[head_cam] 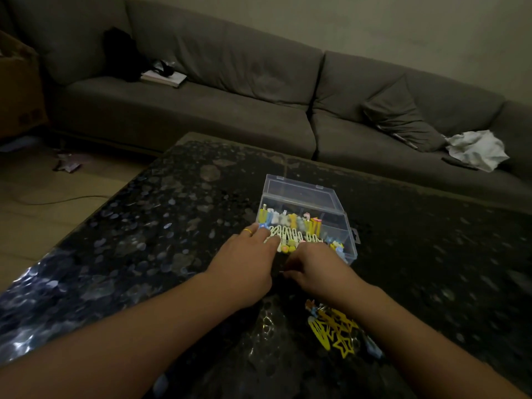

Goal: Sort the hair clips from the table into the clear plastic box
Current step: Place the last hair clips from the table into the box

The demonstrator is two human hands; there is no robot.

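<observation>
My left hand point(247, 262) lies with straight fingers pressing the white clips point(290, 236) in the clear plastic box point(305, 220). My right hand point(313, 264), at the box's six o'clock edge, curls; whether its grip pinches anything I cannot tell. One open box, two rows nearly full. At five o'clock a pile of yellow star clips point(336, 331) waits on the bench point(144, 226), roughly six, so most seems sorted.

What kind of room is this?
Most likely a home living room: a long grey sofa with a cushion runs behind a low dark table, and a box sits on it.
</observation>
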